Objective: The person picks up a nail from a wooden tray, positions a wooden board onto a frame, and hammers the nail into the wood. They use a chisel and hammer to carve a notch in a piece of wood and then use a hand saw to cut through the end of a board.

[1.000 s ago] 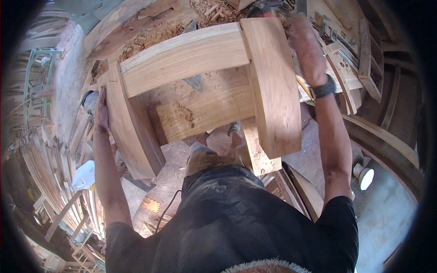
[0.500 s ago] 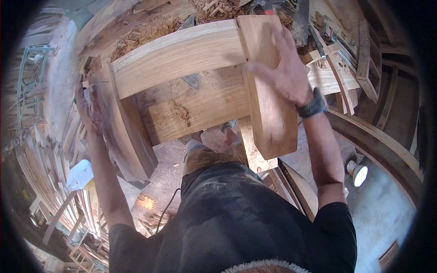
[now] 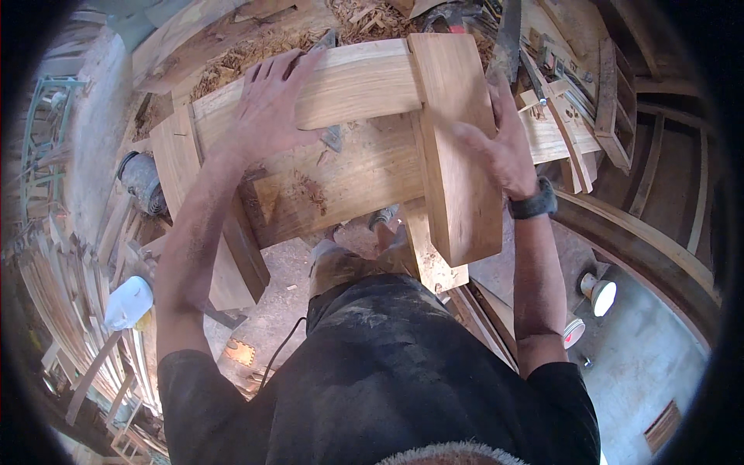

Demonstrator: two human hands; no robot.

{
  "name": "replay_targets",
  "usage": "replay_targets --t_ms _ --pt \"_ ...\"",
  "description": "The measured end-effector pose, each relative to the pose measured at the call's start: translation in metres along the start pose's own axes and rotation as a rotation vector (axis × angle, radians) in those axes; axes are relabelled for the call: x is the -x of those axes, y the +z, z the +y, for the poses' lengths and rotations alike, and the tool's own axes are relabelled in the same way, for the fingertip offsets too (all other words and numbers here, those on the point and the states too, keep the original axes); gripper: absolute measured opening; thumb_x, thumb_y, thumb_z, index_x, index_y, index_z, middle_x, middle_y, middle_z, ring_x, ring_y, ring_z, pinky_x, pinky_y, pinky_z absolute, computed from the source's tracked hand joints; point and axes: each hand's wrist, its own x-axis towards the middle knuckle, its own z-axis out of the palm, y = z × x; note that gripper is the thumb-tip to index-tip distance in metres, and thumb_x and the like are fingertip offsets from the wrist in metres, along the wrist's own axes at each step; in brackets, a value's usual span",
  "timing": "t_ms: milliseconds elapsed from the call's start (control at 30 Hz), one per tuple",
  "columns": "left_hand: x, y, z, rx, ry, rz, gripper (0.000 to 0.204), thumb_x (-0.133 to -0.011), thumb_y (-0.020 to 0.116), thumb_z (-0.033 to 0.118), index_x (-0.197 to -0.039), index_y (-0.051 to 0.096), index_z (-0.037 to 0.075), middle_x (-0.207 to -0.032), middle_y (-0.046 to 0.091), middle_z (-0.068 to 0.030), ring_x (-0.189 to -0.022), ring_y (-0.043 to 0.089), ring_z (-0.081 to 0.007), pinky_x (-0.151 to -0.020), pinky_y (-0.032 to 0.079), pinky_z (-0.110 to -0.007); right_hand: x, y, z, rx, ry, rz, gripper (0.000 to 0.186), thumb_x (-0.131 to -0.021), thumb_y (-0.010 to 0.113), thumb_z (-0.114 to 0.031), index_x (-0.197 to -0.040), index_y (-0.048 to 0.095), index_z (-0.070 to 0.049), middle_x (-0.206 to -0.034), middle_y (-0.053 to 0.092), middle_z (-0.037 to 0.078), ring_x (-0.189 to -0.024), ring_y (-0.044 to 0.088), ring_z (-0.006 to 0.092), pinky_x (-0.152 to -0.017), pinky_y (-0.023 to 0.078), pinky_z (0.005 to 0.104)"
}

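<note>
A pale wooden frame lies in front of me: a crosspiece [image 3: 356, 87] joins a thick left post [image 3: 177, 151] to a thick right post [image 3: 457, 139]. On the left part of the crosspiece rests my left hand [image 3: 271, 108], palm down, fingers apart and reaching toward its far edge. My right hand [image 3: 508, 151] is at the right post's outer side, fingers stretched and thumb out over its top face. A dark wristband [image 3: 533, 203] is on that arm. Below the crosspiece, a board [image 3: 356, 186] carries shavings, and a pointed metal piece [image 3: 332, 138] pokes out.
Wood shavings [image 3: 372, 19] heap up beyond the frame. A saw blade [image 3: 509, 39] and wooden strips lie at the far right. A white jug [image 3: 129, 302] and stacked slats [image 3: 66, 302] are at left; a lit lamp [image 3: 602, 294] stands at right.
My left hand has moved from the left post's outer side onto the crosspiece. My right hand has slid from the right post's top toward its outer side.
</note>
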Motion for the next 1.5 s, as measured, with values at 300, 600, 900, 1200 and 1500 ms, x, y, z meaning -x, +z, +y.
replay_targets --t_ms 300,600,900,1200,1500 --pt "-0.001 -0.008 0.003 0.033 0.029 0.009 0.109 -0.058 0.091 0.028 -0.155 0.042 0.021 -0.148 0.047 -0.0163 -0.138 0.044 -0.0381 -0.118 0.03 -0.052 0.009 -0.007 0.04 -0.792 0.354 -0.267 0.089 -0.091 0.076 -0.03 -0.162 0.029 -0.004 -0.15 0.052 0.016 -0.13 0.058 0.0244 -0.108 0.049 0.0376" --pt "0.0 -0.015 0.01 0.03 0.015 0.006 0.109 -0.056 0.093 0.03 -0.154 0.045 0.021 -0.151 0.046 -0.0139 -0.138 0.044 -0.038 -0.118 0.03 -0.052 0.015 0.004 0.053 -1.027 0.351 -0.155 0.09 -0.091 0.071 -0.024 -0.164 0.023 -0.004 -0.154 0.049 0.018 -0.133 0.057 0.0259 -0.112 0.047 0.0386" --pt "0.001 -0.022 0.016 0.01 0.022 0.014 0.104 -0.058 0.091 0.036 -0.152 0.049 0.022 -0.145 0.048 -0.0154 -0.133 0.047 -0.0371 -0.114 0.032 -0.053 -0.003 0.002 0.038 -0.87 0.48 -0.176 0.081 -0.09 0.076 -0.03 -0.154 0.038 0.003 -0.142 0.057 0.018 -0.129 0.058 0.0249 -0.109 0.049 0.0373" --pt "0.0 -0.009 0.008 0.005 0.052 -0.025 0.11 -0.056 0.092 0.032 -0.156 0.047 0.025 -0.152 0.044 -0.0182 -0.138 0.043 -0.0416 -0.118 0.03 -0.054 -0.012 -0.008 0.023 -0.677 0.489 -0.203 0.07 -0.089 0.078 -0.028 -0.146 0.049 0.001 -0.126 0.068 0.014 -0.112 0.068 0.0202 -0.098 0.056 0.0348" --pt "-0.003 -0.011 0.003 0.05 0.079 0.015 0.106 -0.06 0.092 0.041 -0.155 0.048 0.023 -0.148 0.045 -0.0211 -0.136 0.044 -0.0414 -0.117 0.031 -0.054 -0.015 -0.007 0.024 -0.826 0.491 -0.214 0.072 -0.091 0.076 -0.032 -0.147 0.047 0.002 -0.128 0.067 0.016 -0.113 0.069 0.0221 -0.1 0.056 0.0364"
